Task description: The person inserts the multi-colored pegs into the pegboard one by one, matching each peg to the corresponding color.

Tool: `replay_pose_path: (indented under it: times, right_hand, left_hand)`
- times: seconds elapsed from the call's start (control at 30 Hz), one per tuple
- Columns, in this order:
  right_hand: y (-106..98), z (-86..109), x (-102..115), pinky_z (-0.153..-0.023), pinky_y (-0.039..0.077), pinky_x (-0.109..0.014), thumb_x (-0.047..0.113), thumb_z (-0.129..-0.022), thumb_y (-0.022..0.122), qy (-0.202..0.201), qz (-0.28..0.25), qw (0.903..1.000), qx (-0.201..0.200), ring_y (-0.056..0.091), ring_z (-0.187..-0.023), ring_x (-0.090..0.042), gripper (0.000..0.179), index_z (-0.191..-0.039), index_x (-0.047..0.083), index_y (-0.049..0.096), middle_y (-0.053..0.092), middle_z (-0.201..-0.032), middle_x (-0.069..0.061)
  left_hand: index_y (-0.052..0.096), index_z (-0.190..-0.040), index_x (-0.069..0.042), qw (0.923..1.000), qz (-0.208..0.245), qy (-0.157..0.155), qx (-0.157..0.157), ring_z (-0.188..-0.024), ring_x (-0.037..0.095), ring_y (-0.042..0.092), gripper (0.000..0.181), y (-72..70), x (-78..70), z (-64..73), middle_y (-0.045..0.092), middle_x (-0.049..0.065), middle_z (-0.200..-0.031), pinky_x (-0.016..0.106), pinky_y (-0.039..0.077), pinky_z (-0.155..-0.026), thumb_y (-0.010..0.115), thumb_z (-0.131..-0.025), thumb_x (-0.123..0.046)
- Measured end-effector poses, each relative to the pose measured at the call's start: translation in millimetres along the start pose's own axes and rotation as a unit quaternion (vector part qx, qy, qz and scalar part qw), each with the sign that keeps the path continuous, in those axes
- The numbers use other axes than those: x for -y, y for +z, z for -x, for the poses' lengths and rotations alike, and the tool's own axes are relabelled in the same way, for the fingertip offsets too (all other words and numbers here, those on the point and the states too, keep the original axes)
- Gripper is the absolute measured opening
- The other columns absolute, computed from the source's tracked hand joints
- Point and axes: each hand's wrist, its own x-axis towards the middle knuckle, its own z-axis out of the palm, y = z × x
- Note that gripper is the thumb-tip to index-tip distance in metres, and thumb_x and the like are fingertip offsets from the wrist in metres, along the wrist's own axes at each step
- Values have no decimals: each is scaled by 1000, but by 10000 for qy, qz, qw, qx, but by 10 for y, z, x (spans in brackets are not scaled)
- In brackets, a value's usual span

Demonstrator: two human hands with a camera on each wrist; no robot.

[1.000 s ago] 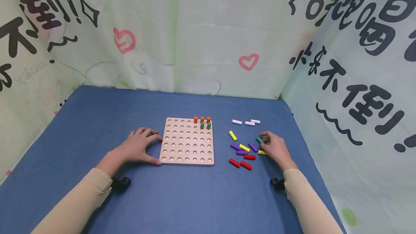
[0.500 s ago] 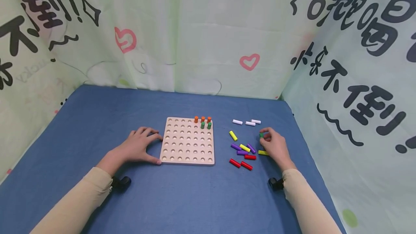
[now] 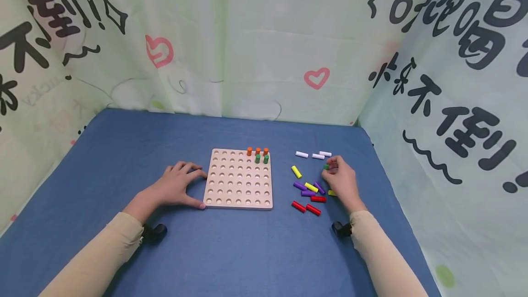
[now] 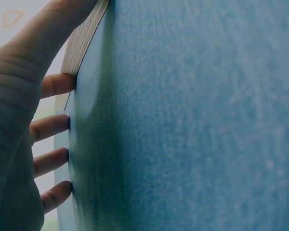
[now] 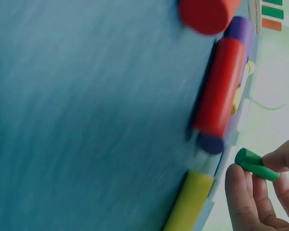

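My left hand rests at the left side of a pale wooden pegboard, thumb at its near corner and index finger against its edge. Three orange pegs stand in the far row at the right, with two green pegs in the row before them. Between thumb and fingertips, my right hand pinches a green peg, held up off the cloth over the right side of the loose pegs. A yellow peg lies partly hidden below that hand in the head view.
Loose pegs lie right of the board: white pegs at the back, yellow and purple pegs in the middle, red pegs nearest. A blue cloth covers the table; printed curtains hang behind and at the sides.
My right hand has lifted the green peg from among the loose pegs and carried it a little left and away from me. My left hand has stayed at the board.
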Motion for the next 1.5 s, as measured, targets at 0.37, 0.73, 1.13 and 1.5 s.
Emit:
replay_pose_path:
  times: [0.37, 0.73, 1.13, 1.5]
  right_hand:
    - [193, -55, 322, -99, 52, -50, 14, -96, 64, -161, -452, 9988, -41, 63, -116, -33, 30, -123, 6, 55, 63, -125, -16]
    - [396, -44, 636, -90, 55, -47, 14, -95, 64, -495, -877, 9949, 91, 66, -111, -30, 23, -116, 9, 57, 67, -117, -13]
    - [682, -27, 933, -84, 55, -42, 15, -96, 71, -893, -1054, 9903, -142, 69, -99, -25, 14, -106, 9, 64, 72, -105, -11]
    - [874, -27, 1124, -88, 54, -43, 21, -96, 73, -1097, -1218, 9863, -201, 70, -100, -27, 15, -104, 9, 67, 72, -106, -10]
  left_hand:
    - [60, -139, -29, 10000, 34, -3, -23, -136, 42, 41, 92, -10, -3, 10, 49, 12, -150, 67, 33, -102, 72, -68, -86]
    - [60, -140, -28, 10000, 67, -34, 5, -136, 42, 41, 93, -19, -27, 16, 49, 13, -150, 67, 33, -102, 72, -69, -86]
    - [60, -140, -28, 9999, 95, -43, 11, -137, 42, 40, 91, -12, -32, 30, 48, 13, -151, 67, 32, -103, 73, -69, -84]
    - [60, -140, -28, 9999, 123, -48, -31, -138, 41, 40, 91, 14, -15, 18, 48, 12, -152, 66, 32, -104, 74, -69, -83]
